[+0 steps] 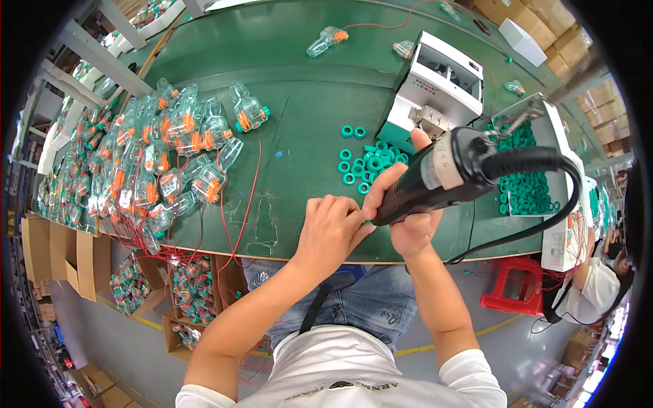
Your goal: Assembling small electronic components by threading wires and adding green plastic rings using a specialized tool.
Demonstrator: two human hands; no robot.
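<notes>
My right hand (416, 228) is wrapped round a black electric screwdriver (425, 178), which slants down toward my left hand. The fingers of my left hand (331, 230) are closed in a pinch right beside the tool's lower end. What they hold, if anything, is hidden. Several green rings (374, 162) lie loosely heaped just beyond both hands. A white and green screw feeder (435, 85) stands behind the screwdriver, close to the thumb of my right hand.
Clear plastic bottle-shaped parts (183, 126) with orange insides and red wires crowd the green table (299, 129) at left. A white tray (551, 129) of green rings stands at right. The screwdriver's black cable (575, 190) loops there. Below are cartons (81, 262) and a red stool (510, 289); another person (588, 289) sits at far right.
</notes>
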